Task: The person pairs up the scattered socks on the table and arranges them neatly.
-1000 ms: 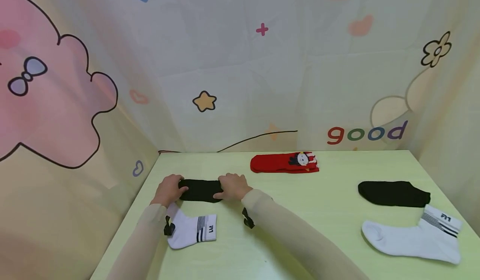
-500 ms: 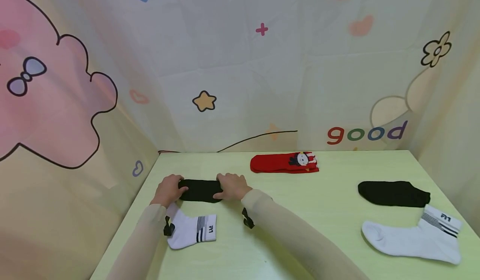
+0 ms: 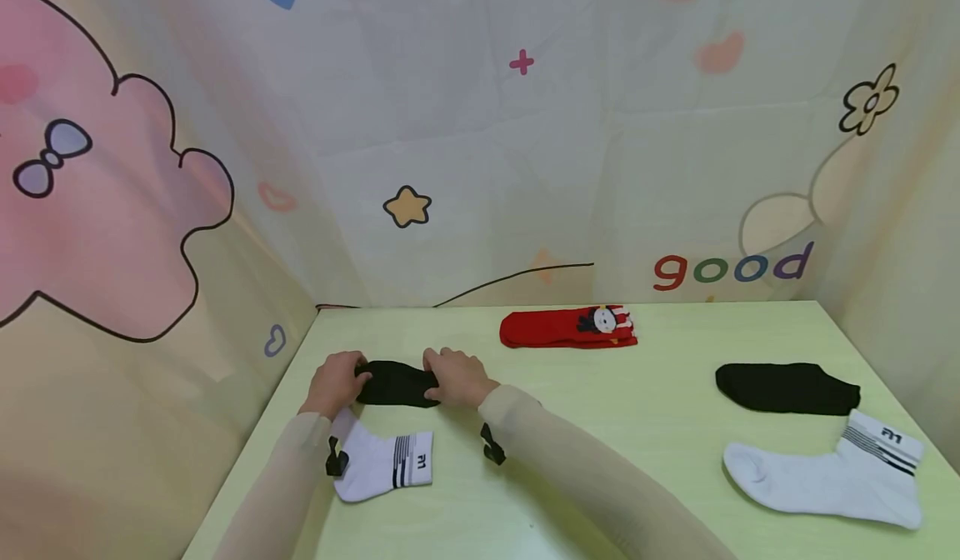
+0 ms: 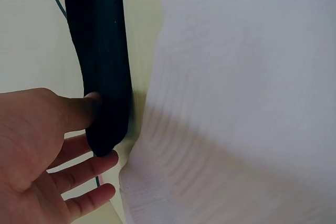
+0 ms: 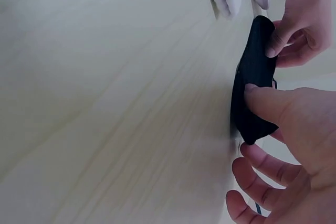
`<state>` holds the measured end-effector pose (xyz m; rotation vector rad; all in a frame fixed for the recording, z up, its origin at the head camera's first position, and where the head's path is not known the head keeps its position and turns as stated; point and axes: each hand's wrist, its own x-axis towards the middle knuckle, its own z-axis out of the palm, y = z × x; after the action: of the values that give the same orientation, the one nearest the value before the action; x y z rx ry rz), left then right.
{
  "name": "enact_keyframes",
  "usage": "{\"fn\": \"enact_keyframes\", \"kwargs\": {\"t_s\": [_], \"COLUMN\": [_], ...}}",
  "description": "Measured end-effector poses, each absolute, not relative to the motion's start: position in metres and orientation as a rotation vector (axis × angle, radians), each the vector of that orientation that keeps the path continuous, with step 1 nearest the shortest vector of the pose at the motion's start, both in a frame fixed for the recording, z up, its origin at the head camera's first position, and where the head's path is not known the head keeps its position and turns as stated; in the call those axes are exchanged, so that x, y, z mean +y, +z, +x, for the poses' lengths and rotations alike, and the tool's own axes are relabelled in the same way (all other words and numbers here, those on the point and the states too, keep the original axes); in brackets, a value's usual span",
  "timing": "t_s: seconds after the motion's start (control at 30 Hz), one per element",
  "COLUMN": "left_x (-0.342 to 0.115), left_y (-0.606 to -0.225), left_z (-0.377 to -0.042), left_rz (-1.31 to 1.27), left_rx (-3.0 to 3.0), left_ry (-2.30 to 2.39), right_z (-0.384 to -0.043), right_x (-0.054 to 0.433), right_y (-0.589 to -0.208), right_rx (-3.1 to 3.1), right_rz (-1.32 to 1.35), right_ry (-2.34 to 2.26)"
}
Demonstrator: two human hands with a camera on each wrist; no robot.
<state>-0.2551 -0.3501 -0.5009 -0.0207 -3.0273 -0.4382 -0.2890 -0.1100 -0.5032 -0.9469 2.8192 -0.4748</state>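
A black sock [image 3: 396,383] lies sideways at the table's left, held at both ends. My left hand [image 3: 335,383] pinches its left end. In the left wrist view the thumb lies on the sock [image 4: 105,51], with fingers under the tip. My right hand [image 3: 461,377] grips the right end; the right wrist view has that thumb pressing on the black cloth [image 5: 257,66] and the other fingers spread below. Just in front of the left hand lies a white striped sock [image 3: 382,460], its toe partly behind the left wrist strap.
A red sock [image 3: 551,328] with a cartoon figure lies at the table's back edge. Another black sock [image 3: 783,387] and another white striped sock [image 3: 817,481] lie at the right. A printed curtain [image 3: 480,143] hangs behind the table [image 3: 600,435].
My right hand has shifted slightly left, and the black sock's upper edge now bows between the hands. The left hand has barely moved; the other socks stay put.
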Motion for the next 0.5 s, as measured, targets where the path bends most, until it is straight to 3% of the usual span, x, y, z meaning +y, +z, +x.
{"fn": "enact_keyframes", "kwargs": {"t_s": [0.5], "left_x": [-0.3538], "left_y": [-0.5002], "left_z": [-0.2563], "left_rz": [0.026], "left_rx": [-2.975], "left_ry": [-0.475], "right_z": [-0.2905], "right_x": [-0.1053], "right_y": [-0.5059], "right_rx": [2.865], "right_rz": [-1.052], "right_ry": [-0.587]}}
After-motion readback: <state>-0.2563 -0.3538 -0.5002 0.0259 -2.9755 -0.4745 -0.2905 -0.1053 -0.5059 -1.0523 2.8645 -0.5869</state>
